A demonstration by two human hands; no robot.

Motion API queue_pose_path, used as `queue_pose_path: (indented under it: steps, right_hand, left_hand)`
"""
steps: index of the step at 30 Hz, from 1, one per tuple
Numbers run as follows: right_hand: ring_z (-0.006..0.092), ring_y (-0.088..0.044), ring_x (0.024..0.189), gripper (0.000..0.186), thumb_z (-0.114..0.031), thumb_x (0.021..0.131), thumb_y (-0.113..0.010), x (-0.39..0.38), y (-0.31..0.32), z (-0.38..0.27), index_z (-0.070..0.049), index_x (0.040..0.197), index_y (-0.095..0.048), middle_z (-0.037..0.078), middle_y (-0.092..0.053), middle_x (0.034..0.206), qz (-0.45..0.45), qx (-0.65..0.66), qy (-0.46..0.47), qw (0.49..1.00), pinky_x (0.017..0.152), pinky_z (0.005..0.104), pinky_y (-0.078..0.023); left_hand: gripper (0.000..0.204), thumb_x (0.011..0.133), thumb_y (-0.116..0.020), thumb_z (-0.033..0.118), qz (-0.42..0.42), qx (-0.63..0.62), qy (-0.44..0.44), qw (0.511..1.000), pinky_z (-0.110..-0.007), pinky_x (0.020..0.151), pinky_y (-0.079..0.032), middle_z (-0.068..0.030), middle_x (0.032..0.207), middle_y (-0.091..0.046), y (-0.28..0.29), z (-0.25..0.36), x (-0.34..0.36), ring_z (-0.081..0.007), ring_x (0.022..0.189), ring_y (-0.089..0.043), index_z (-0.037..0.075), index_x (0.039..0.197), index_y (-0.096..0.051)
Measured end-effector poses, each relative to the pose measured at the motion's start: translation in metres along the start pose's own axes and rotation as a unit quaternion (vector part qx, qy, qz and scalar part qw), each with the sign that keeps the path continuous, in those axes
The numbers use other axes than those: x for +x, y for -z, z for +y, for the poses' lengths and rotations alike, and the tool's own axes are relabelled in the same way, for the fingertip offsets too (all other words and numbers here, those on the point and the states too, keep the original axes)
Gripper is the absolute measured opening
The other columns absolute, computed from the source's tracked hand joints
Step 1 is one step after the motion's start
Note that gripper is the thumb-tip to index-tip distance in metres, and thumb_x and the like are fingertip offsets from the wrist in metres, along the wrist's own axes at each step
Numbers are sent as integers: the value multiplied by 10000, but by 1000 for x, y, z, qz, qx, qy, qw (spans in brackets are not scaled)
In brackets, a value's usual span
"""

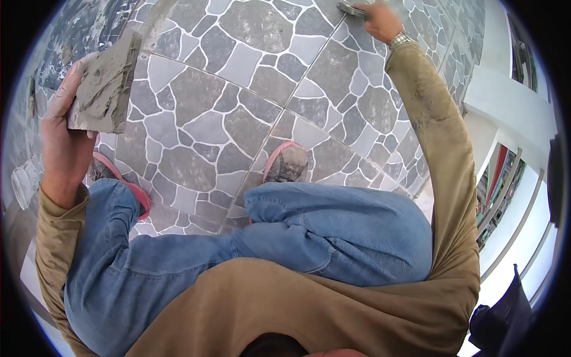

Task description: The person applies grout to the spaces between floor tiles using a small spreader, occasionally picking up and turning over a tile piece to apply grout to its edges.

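Left hand [62,134] clamped on a mortar-smeared slab [108,86] (underside hidden), right hand [382,24] around a half-hidden tool [350,8]

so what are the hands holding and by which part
Left hand: a flat, mortar-covered piece, by its left edge. Right hand: a small grey tool, by its right end; exact kind unclear.

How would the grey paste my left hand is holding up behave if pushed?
The grey paste would probably smear rather than roll, given its soft-looking ridges. It may hold a dent, since its grooves stand unfilled.
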State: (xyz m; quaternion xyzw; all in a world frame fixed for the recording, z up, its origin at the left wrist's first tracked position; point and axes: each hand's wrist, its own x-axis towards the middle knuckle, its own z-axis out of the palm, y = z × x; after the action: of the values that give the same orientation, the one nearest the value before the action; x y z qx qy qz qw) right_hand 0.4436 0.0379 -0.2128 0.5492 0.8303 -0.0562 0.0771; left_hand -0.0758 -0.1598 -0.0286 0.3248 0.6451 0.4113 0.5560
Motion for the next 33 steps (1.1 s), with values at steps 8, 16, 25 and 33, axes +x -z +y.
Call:
queue_pose_path:
  steps: [8,16,25,33]
  right_hand:
    - [305,-606,1168,733,134,674,-558,-32,1,-3,-200,1320,-649,22,-623,1374,46,47,189,980,982,392,-520]
    - [283,-528,1302,827,149,657,-569,-99,-31,35,-218,1397,-591,-30,-593,1426,46,25,147,988,1041,390,-497]
    - [355,-645,1013,535,-8,776,-549,11,2,31,-192,1262,-677,143,-711,1101,46,70,-64,994,885,438,-551]
    - [375,-673,972,424,-59,771,-585,21,-10,19,-117,1172,-707,179,-723,1031,38,116,-55,991,869,452,-547]
  left_hand:
    - [383,1068,-453,257,-13,-54,26,998,-170,480,-371,-19,1146,-676,-8,2,12,-9,753,-595,33,1357,-566]
    - [406,1075,-431,242,190,-65,-12,980,-180,518,-406,-62,1261,-647,-58,23,-2,-42,801,-615,3,1386,-536]
    - [409,1080,-436,256,25,-82,56,995,-192,517,-393,-65,1170,-676,-15,5,9,-51,779,-604,3,1385,-537]
    - [405,1081,-438,258,-60,-65,56,995,-184,503,-376,-44,1144,-675,-2,-4,17,-40,775,-589,9,1386,-539]
